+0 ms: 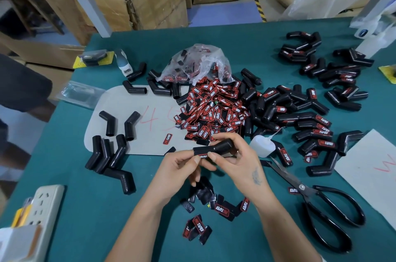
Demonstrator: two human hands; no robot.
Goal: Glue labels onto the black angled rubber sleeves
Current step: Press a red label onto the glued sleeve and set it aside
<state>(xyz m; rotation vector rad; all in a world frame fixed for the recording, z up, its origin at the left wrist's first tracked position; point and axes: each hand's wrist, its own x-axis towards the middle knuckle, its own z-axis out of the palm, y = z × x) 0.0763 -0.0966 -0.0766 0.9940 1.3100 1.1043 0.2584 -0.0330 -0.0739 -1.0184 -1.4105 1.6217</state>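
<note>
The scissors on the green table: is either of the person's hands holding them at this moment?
No: the scissors lie untouched on the table, while the left hand and right hand both grip a black rubber sleeve.

Both forearms are bare from the lower edge of the picture up to the wrists, with no sleeves, gloves or watch showing. The right hand [233, 160], just left of the black scissors [317, 204], carries a small dark tattoo on its back, near the wrist. A thin ring sits on one of its fingers. The left hand [182, 167], further from the scissors, wears nothing; its nails are short and plain.
</note>
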